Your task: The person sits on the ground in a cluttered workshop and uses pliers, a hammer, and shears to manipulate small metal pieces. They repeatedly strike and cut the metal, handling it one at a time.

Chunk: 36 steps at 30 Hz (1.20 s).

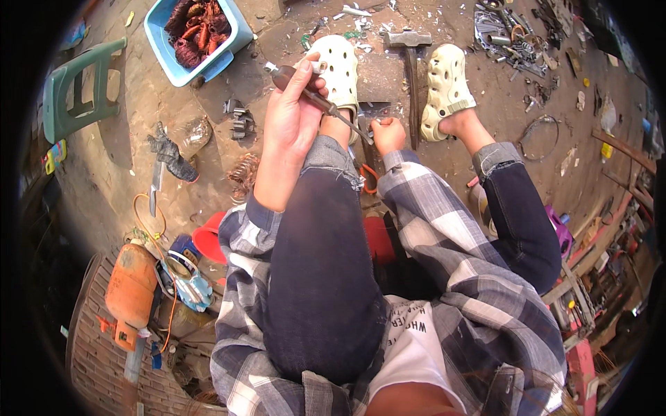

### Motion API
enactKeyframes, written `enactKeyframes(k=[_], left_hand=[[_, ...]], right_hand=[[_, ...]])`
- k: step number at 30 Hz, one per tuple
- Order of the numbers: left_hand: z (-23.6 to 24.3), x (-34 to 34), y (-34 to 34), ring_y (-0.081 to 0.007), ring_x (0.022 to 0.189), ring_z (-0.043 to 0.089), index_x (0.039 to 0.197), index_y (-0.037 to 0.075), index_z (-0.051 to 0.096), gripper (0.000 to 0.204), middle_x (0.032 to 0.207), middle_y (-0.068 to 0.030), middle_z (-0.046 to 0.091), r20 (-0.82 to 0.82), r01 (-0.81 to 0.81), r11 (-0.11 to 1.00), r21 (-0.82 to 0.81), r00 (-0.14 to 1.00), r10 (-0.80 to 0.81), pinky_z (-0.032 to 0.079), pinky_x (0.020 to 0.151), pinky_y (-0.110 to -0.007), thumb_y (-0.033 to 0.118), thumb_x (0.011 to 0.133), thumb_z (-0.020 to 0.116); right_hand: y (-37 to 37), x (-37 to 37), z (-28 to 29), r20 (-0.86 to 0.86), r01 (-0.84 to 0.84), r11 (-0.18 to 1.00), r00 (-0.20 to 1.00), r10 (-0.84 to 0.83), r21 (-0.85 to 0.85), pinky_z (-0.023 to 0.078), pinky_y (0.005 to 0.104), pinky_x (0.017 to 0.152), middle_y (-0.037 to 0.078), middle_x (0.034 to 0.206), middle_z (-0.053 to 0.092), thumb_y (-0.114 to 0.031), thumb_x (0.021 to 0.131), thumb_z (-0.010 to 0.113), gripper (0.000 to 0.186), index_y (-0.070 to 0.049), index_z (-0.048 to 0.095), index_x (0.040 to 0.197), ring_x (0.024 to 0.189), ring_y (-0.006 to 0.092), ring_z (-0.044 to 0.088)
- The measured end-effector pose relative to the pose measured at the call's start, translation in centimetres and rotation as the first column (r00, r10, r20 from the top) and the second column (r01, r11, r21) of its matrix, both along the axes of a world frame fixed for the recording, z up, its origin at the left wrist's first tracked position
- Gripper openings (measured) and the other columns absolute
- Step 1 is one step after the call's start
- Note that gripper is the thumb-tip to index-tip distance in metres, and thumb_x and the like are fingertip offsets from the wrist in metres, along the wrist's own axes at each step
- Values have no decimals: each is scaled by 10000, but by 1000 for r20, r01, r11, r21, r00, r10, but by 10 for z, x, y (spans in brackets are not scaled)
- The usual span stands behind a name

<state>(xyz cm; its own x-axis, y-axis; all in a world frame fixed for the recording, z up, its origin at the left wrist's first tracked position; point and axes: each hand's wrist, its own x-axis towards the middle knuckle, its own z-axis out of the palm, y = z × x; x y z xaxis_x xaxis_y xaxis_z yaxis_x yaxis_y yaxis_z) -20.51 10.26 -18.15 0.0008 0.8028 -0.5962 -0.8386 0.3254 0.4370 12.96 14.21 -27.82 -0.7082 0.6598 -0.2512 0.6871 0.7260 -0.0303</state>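
My left hand (pixel 291 114) grips the dark handle of a screwdriver (pixel 316 97), its shaft slanting down to the right toward my other hand. My right hand (pixel 387 133) is closed on a small metal part held low between my knees; the part itself is mostly hidden by the fingers. Both hands hover above the dirt floor between my two feet in cream perforated clogs (pixel 445 87). A hammer (pixel 411 62) lies on a dark metal block (pixel 378 73) just beyond my right hand.
A blue tub of copper wire coils (pixel 198 31) stands at the upper left, a green plastic stool (pixel 73 93) further left. A knife with a wrapped handle (pixel 165 163), an orange gas canister (pixel 130 288) and scattered metal scrap (pixel 510 38) lie around.
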Motion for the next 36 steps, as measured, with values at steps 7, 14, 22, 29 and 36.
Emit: enactKeyframes(k=[7,14,22,29,36], left_hand=[[14,4,3,-99,748,487,1202,-49,497,378,1000,-61,588,86,31,999,3,996,-32,437,713,-243,219,941,554],[12,3,2,-94,728,509,1148,-17,551,309,1029,-83,618,18,8,1000,-28,1000,-8,450,684,-241,194,924,580],[8,6,1,-85,732,521,1133,-7,559,277,1053,-89,622,3,41,999,-25,999,-41,459,680,-227,129,896,606],[14,15,7,-72,742,518,1147,-15,561,279,1070,-77,616,-31,153,985,73,988,-151,452,692,-209,64,882,591],[34,18,9,-50,727,509,1238,-26,534,400,1094,-73,611,-246,248,958,141,946,-209,445,709,-192,31,850,612]], right_hand=[[2,-4,5,120,4,998,993,4,-70,222,507,1033,135,1253,491,-416,753,536,557,-65,537,1184,1184,355,378],[2,-17,1,-4,107,991,994,-108,-81,296,428,953,113,1157,528,-330,795,560,455,-48,539,1152,1079,281,440],[-22,-92,8,-522,602,576,287,-803,-554,381,339,860,87,1048,571,-230,843,588,342,-28,542,1115,959,196,509],[-34,-172,95,-392,90,382,-274,-878,-920,456,260,780,65,953,609,-144,886,613,247,-10,545,1083,854,122,571],[-27,-184,109,239,-587,16,-355,-904,-810,452,300,814,56,942,595,-192,938,546,229,-6,547,1071,873,152,540]])
